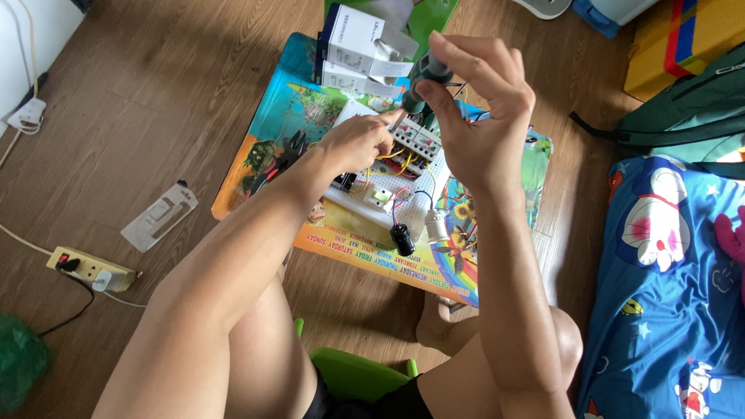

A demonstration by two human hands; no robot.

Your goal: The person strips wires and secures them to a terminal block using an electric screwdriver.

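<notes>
**Screwdriver set on a terminal of the wiring board**

The screwdriver (423,77), dark green at the handle, stands nearly upright just above the middle of the frame, its tip down at the grey terminal blocks (415,140) on the white wiring board (372,203). The right hand (481,101) is closed around the handle from above, fingers curled over its top. The left hand (358,141) sits just beside the tip, fingers pinched at the blocks, seemingly steadying a yellow wire or the block itself; exactly what it pinches is hidden.

The step in hand looks like turning a terminal screw. The next move would call for keeping the tip seated in the screw head while the handle twists and the wire end stays held in place.

Lower on the board lie a black cylindrical part (402,239) and a white lamp socket (436,226). The board rests on a colourful mat (272,116) on the wooden floor, with white boxes (353,43) at its upper edge and pliers (283,159) on its left side. A power strip (89,269) lies at the left of the frame, a blue cartoon blanket (667,295) at the right.
</notes>
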